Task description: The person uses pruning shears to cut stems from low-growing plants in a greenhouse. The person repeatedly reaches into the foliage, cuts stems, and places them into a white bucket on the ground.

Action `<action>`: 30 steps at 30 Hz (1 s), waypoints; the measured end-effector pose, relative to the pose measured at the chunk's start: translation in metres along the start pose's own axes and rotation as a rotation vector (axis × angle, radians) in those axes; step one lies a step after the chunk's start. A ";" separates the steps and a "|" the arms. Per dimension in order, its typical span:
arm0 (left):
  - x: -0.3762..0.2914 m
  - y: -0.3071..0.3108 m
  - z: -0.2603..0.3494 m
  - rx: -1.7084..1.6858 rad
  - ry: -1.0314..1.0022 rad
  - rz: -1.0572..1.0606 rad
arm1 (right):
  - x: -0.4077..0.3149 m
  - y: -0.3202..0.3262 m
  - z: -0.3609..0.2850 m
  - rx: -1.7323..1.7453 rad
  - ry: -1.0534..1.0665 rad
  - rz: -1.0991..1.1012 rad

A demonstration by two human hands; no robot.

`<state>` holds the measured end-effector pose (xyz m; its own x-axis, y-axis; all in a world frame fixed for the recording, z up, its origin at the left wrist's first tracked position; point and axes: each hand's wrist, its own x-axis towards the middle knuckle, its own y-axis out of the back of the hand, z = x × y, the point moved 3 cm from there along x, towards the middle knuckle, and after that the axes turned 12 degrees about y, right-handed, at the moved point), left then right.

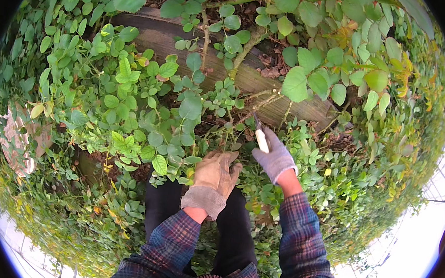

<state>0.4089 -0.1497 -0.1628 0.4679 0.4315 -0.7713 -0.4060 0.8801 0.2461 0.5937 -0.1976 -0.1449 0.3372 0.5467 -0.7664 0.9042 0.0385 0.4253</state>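
Observation:
My left hand (212, 173), in a tan work glove with a knitted cuff, is closed around thin green stems (227, 137) of a rose-like plant. Leaves partly cover its fingertips. To its right, my right hand (276, 153) wears a pale grey-lilac glove and grips a small cutting tool (261, 140). The tool has a cream handle and a dark, narrow blade pointing up and away from me; whether it is a knife or pruning shears is unclear. Its tip lies by the base of a woody cane (265, 102), where pale cut ends show.
Behind the stems runs a weathered wooden board (168, 36), with dry brown leaves (273, 66) along it. Thick canes (249, 49) rise across the board. Dense foliage (119, 99) surrounds both hands. A torn, pale bag-like object (20, 140) sits among the leaves at left.

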 end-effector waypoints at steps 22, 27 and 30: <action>0.001 -0.003 -0.006 -0.221 0.064 -0.090 | 0.006 0.042 -0.061 0.112 -0.248 -0.385; 0.001 0.000 0.002 -0.161 0.099 -0.118 | 0.006 0.055 -0.063 -0.418 -0.068 -0.383; 0.000 0.002 0.003 -0.071 0.102 -0.083 | -0.011 0.063 -0.066 -0.503 -0.146 -0.214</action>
<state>0.4106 -0.1470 -0.1605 0.4214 0.3327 -0.8437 -0.4258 0.8939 0.1398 0.6294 -0.1459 -0.0774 0.2251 0.3624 -0.9044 0.7325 0.5492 0.4023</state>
